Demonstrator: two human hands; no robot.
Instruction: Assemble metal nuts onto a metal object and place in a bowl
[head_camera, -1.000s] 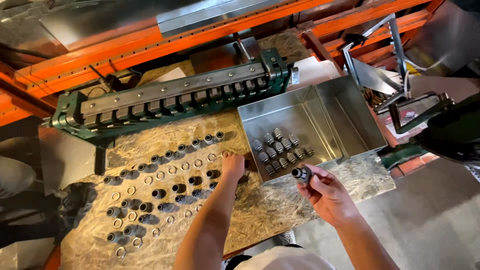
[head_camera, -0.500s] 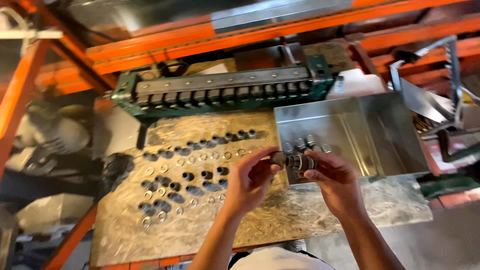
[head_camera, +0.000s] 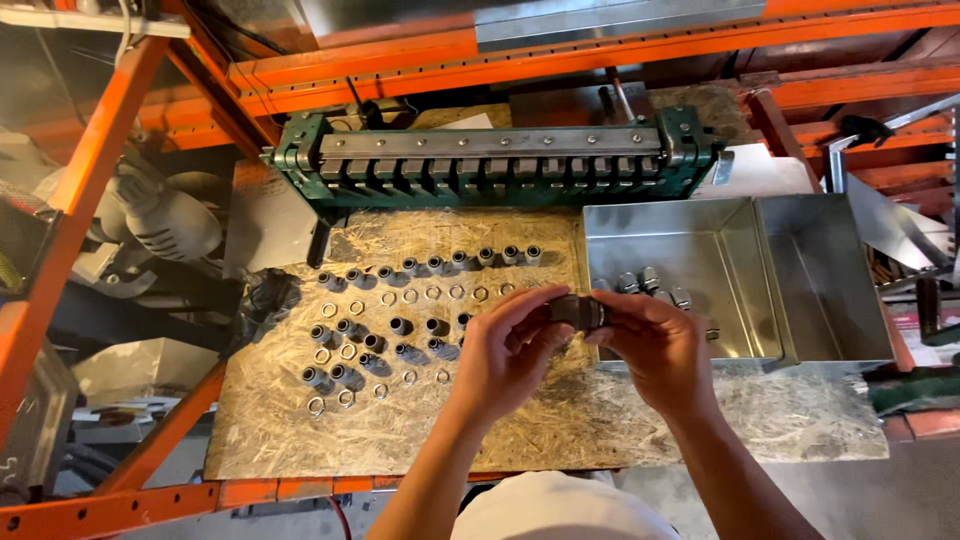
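Head view — both hands (head_camera: 590, 345) pinching fitting (head_camera: 578, 312)

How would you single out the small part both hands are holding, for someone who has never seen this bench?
Start at the long green machine behind the chipboard bench top. In front of it, the left hand and right hand meet on a dark cylindrical fitting. Unlike the fittings in rows, it is lifted.

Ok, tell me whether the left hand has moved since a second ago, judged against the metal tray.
Yes. The left hand has moved right, toward the metal tray, off the board of small parts, and now meets the right hand on the small dark fitting.
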